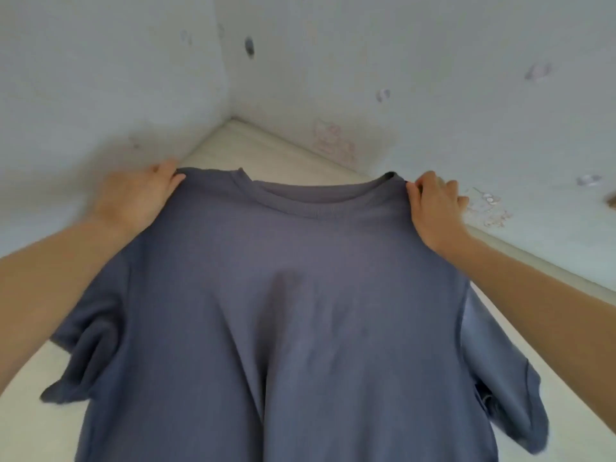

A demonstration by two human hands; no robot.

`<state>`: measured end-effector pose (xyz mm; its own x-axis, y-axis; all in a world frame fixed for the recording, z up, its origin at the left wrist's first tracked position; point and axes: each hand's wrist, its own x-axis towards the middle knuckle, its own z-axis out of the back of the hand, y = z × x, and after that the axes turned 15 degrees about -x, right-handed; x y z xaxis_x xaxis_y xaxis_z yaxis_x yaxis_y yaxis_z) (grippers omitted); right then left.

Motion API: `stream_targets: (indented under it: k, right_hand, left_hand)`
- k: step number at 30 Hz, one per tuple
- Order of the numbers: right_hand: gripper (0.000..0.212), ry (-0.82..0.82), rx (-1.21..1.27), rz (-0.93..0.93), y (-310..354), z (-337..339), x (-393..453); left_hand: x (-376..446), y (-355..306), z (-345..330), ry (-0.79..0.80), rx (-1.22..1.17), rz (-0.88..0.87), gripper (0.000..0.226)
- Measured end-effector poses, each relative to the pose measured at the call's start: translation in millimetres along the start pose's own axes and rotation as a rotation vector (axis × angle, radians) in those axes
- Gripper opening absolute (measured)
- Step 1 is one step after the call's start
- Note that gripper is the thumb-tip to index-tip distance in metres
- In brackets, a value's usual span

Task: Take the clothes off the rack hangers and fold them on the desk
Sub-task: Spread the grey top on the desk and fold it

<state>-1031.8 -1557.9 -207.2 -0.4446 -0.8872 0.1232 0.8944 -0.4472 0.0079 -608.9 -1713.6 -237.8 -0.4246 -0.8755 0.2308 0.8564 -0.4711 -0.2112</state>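
We hold a slate-blue T-shirt [300, 295] up by its shoulders, so that it fills the middle and lower part of the frame, with the collar near the centre and the body falling out of view at the bottom edge. Our left hand [140, 198], at the middle left, grips the shoulder seam beside the collar, though it is blurred and we cannot tell exactly how the fingers lie; our right hand [436, 208], at the middle right, pinches the other shoulder with its fingers curled over the cloth. The pale desk [550, 328] shows behind and beneath the shirt, running into the corner of the white walls [400, 61] in the upper half of the frame. No hanger or rack is in view, so we judge the shirt is already off and the step in hand is laying it flat for folding. To do that well, we think we should keep both hands level and well apart so the shoulders stay taut, lower the hem onto the desk first, and let the body settle without creases; the short sleeves hang bunched at the lower left and lower right and will want smoothing outward. We can read no brand, label or writing on the shirt, and the faint marks on the walls carry no legible words.
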Motion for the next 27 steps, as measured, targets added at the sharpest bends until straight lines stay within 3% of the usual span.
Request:
stream_targets:
  k: [4, 8, 11, 15, 21, 27]
  right_hand:
    - [0.046, -0.080, -0.341, 0.216, 25, -26, 48]
    - [0.064, -0.010, -0.398, 0.361, 35, -52, 30]
    - [0.060, 0.084, -0.408, 0.462, 23, -55, 3]
    - [0.054, 0.167, -0.359, 0.409, -9, -57, -36]
    - [0.064, 0.427, -0.237, 0.261, -58, -69, -57]
    - [0.065, 0.438, -0.089, 0.199, -83, -64, -33]
  left_hand:
    - [45, -6, -17, -0.036, -0.010, 0.119, 0.037]
    - [9, -48, -57, 0.110, -0.094, 0.106, 0.054]
    - [-29, -79, -77, 0.206, -0.115, 0.114, 0.057]
    - [-68, -100, -88, 0.231, -0.158, 0.199, 0.056]
    - [-84, -98, -83, 0.297, -0.144, 0.262, 0.058]
    - [-56, -136, -68, 0.385, -0.237, 0.505, 0.057]
